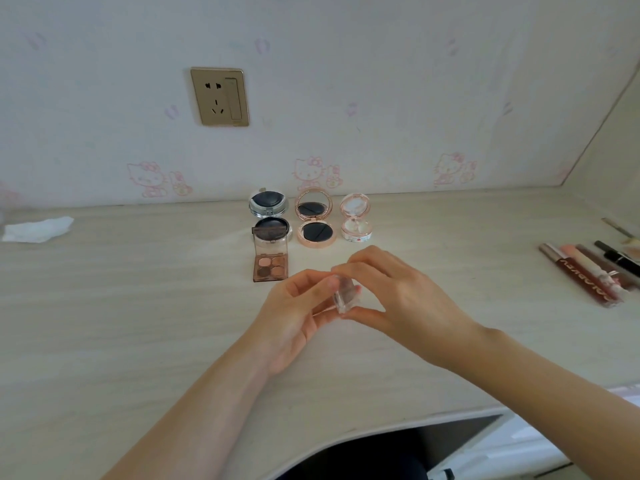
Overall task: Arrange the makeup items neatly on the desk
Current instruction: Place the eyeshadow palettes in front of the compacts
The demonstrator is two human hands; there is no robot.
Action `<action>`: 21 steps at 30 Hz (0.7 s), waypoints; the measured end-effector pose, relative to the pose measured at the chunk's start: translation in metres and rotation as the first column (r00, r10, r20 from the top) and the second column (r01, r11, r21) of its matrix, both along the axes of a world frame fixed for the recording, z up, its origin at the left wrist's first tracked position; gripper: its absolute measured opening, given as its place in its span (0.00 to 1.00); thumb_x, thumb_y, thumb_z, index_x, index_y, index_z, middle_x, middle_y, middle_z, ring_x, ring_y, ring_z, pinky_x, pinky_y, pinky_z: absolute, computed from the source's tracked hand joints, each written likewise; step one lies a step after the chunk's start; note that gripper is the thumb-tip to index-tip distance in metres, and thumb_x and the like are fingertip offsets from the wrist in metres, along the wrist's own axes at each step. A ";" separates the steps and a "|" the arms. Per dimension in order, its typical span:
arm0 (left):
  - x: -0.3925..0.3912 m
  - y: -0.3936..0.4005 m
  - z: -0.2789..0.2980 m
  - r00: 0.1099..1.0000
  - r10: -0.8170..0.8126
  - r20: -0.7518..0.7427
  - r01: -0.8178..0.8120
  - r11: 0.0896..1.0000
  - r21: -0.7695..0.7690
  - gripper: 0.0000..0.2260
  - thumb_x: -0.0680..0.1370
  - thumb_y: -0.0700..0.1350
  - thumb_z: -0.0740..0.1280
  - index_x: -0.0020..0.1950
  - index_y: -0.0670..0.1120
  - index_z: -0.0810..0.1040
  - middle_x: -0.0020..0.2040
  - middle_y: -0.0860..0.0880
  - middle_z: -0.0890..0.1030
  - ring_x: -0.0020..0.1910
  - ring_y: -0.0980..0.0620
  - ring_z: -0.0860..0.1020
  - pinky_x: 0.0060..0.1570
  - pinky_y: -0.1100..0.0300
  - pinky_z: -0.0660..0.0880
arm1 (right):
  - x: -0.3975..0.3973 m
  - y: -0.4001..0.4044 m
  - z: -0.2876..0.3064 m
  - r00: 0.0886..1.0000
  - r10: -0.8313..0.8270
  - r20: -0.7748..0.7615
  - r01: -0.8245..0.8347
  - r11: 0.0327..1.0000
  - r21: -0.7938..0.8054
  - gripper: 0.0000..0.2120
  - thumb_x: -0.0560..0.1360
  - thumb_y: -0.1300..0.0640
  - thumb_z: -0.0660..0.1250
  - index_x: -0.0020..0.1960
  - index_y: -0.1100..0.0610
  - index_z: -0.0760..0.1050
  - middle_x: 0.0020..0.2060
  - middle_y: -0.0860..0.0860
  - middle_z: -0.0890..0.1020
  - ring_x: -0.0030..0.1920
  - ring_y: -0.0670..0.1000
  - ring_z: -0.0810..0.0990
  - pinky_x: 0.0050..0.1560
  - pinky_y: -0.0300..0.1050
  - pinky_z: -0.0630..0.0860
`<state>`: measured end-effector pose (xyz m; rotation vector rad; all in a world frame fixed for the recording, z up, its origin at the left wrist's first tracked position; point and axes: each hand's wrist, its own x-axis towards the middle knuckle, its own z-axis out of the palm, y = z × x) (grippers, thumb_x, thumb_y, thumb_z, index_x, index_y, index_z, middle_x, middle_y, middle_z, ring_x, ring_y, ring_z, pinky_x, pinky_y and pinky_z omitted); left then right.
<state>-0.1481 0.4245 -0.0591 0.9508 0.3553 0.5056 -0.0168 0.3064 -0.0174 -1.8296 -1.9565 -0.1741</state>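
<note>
Wall (381, 81) fills upper half of frame: pale wallpaper, faint pink cartoon-cat print. Gold socket plate (219, 96) upper left of centre. Table (138, 323) spans lower half: light wood grain, curved front edge lower right. Even, soft light.

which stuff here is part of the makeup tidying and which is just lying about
Part of the job:
clear case, held by left hand and right hand
eyeshadow palette
silver compact
gold compact
pink compact
lip gloss tubes

Just lying about:
tissue
wall socket
</note>
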 end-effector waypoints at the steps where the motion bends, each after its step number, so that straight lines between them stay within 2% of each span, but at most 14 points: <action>1: 0.000 0.001 -0.001 1.000 0.014 0.008 -0.014 1.000 -0.002 0.14 0.66 0.45 0.75 0.46 0.39 0.80 0.47 0.39 0.83 0.48 0.42 0.83 0.41 0.57 0.80 | 0.000 0.000 0.000 1.000 0.001 -0.011 -0.001 1.000 -0.005 0.22 0.71 0.51 0.73 0.62 0.57 0.76 0.53 0.51 0.76 0.50 0.52 0.77 0.45 0.51 0.78; 4: 0.000 0.003 -0.003 1.000 0.022 0.018 -0.022 1.000 0.005 0.15 0.65 0.44 0.75 0.48 0.37 0.81 0.47 0.38 0.83 0.49 0.40 0.83 0.41 0.55 0.80 | 0.000 0.001 0.001 0.997 0.026 -0.069 -0.028 0.999 -0.028 0.21 0.71 0.49 0.73 0.61 0.56 0.76 0.51 0.50 0.76 0.48 0.49 0.77 0.48 0.48 0.77; 8: 0.000 0.004 -0.002 0.999 0.045 0.013 -0.045 0.999 0.005 0.12 0.62 0.43 0.76 0.42 0.38 0.84 0.45 0.38 0.84 0.45 0.41 0.84 0.39 0.57 0.80 | 0.006 0.004 0.005 0.987 0.066 -0.148 -0.078 0.994 -0.079 0.21 0.71 0.50 0.73 0.63 0.53 0.76 0.52 0.46 0.75 0.50 0.45 0.77 0.52 0.44 0.75; 10: 0.000 0.004 -0.002 0.999 0.041 0.020 -0.042 0.999 0.008 0.12 0.63 0.44 0.76 0.43 0.39 0.84 0.46 0.39 0.84 0.45 0.42 0.84 0.40 0.57 0.80 | 0.008 0.005 0.008 0.984 0.068 -0.164 -0.083 0.993 -0.089 0.21 0.71 0.49 0.73 0.62 0.51 0.76 0.52 0.45 0.75 0.50 0.43 0.76 0.53 0.41 0.74; 15: 0.000 0.003 -0.003 1.000 -0.002 0.017 0.002 1.000 -0.014 0.18 0.64 0.46 0.76 0.52 0.41 0.84 0.52 0.40 0.83 0.48 0.41 0.83 0.42 0.55 0.80 | 0.007 0.007 0.010 0.983 0.063 -0.171 -0.077 0.994 -0.076 0.18 0.69 0.45 0.73 0.55 0.51 0.75 0.48 0.39 0.71 0.48 0.39 0.73 0.51 0.36 0.72; 21: 0.001 0.002 -0.003 1.000 -0.011 -0.023 0.011 1.000 -0.012 0.18 0.64 0.47 0.75 0.50 0.40 0.84 0.50 0.39 0.83 0.48 0.42 0.83 0.42 0.55 0.80 | 0.007 0.006 0.006 0.985 0.027 -0.170 -0.039 0.997 -0.066 0.20 0.67 0.43 0.74 0.54 0.52 0.75 0.48 0.40 0.71 0.48 0.38 0.72 0.49 0.34 0.71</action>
